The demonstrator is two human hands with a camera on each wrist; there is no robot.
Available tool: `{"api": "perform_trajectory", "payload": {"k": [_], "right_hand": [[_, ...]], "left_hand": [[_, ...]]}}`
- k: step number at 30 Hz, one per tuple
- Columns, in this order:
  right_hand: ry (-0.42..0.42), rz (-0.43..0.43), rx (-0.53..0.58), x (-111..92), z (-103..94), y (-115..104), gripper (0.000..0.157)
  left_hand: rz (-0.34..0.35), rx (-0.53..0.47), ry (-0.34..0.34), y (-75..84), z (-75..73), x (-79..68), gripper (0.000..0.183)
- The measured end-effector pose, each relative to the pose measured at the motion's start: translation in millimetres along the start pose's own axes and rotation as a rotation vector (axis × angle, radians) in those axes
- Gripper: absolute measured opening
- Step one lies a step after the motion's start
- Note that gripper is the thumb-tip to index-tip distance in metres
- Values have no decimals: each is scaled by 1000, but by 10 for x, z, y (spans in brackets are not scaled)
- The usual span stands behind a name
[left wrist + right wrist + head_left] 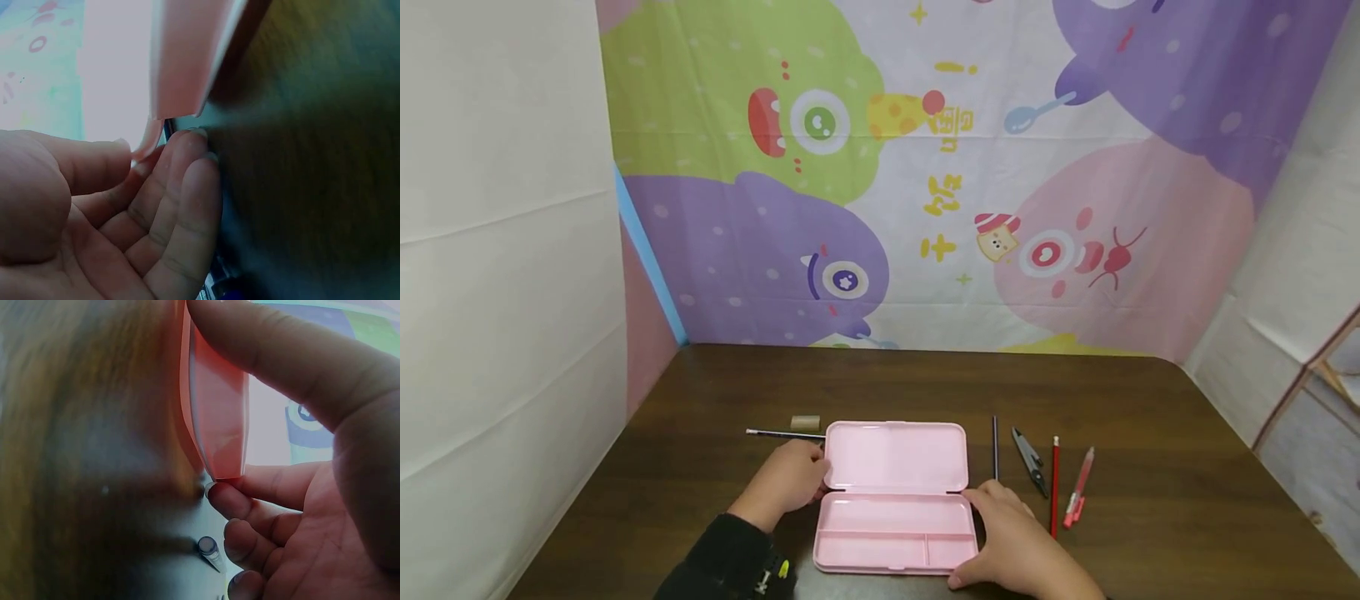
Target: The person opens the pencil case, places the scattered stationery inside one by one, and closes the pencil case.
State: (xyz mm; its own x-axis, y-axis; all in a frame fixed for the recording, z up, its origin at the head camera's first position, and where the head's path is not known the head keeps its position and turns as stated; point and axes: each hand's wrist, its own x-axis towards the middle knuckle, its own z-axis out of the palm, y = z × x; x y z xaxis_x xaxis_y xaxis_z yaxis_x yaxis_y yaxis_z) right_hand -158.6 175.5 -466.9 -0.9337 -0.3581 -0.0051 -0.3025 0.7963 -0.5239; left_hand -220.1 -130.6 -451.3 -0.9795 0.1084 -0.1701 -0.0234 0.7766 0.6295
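A pink pencil case (pixel 895 514) lies open on the table in the head view, its lid tipped back from a base divided into compartments. At the lid's left edge is my left hand (pixel 786 479); in the left wrist view its thumb and fingertips pinch the lid's rim (pixel 147 145). My right hand (pixel 1018 542) grips the right end of the base, thumb at the near corner and fingers at the far one. The right wrist view shows those fingertips against the case's pink side wall (pixel 219 419). Inside the case, no loose items show.
Behind my left hand lie a dark pencil (pixel 775 433) and a small tan block (pixel 805 422). To the right are a dark thin pencil (pixel 996 446), a compass (pixel 1030 462), a red pencil (pixel 1056 483) and a pink pen (pixel 1080 487). A cartoon curtain (pixel 925 317) hangs behind the table (pixel 730 383).
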Motion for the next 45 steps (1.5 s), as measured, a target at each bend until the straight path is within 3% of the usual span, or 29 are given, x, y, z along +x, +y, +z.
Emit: {"api": "perform_trajectory", "payload": {"k": [5, 13, 24, 35, 45], "right_hand": [[-21, 17, 39, -7, 4, -5, 103], [-22, 27, 53, -37, 12, -21, 100], [-2, 12, -36, -26, -21, -57, 100], [9, -2, -43, -17, -22, -35, 99], [24, -14, -41, -15, -21, -11, 98]], "left_hand": [[-44, 100, 9, 45, 24, 44, 20], [-51, 140, 36, 139, 63, 49, 50], [-77, 170, 15, 117, 95, 106, 44], [-13, 235, 16, 126, 114, 94, 43], [31, 187, 44, 153, 77, 2, 53]]}}
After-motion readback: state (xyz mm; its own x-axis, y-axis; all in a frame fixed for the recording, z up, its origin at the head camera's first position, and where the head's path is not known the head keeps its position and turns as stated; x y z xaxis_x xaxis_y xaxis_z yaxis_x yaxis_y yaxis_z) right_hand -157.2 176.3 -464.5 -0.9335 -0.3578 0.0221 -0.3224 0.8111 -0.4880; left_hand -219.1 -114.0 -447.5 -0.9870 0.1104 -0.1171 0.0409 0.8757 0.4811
